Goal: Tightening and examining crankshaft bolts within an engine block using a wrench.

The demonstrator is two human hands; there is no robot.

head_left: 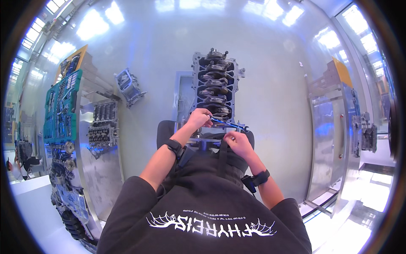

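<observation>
My left hand (200, 119) is closed around one end of a slim metal wrench (227, 122). The wrench points to the right, and its open jaw is free at the far end. Just below that jaw is my right hand (238, 142), apart from the wrench. Its fingers are curled together; whatever may be pinched in them is too small to tell. Beyond both hands an engine block (196, 87) lies with its underside up, showing a crankshaft and a row of connecting rod caps (215, 83). The wrench crosses in front of the block's near end.
To the left, a metal bench (99, 165) carries a green tool tray (63, 106) with sockets and several engine parts. Two cylinder heads (103, 125) and a small metal casting (129, 86) lie left of the block. Another metal bench (327, 148) stands at the right.
</observation>
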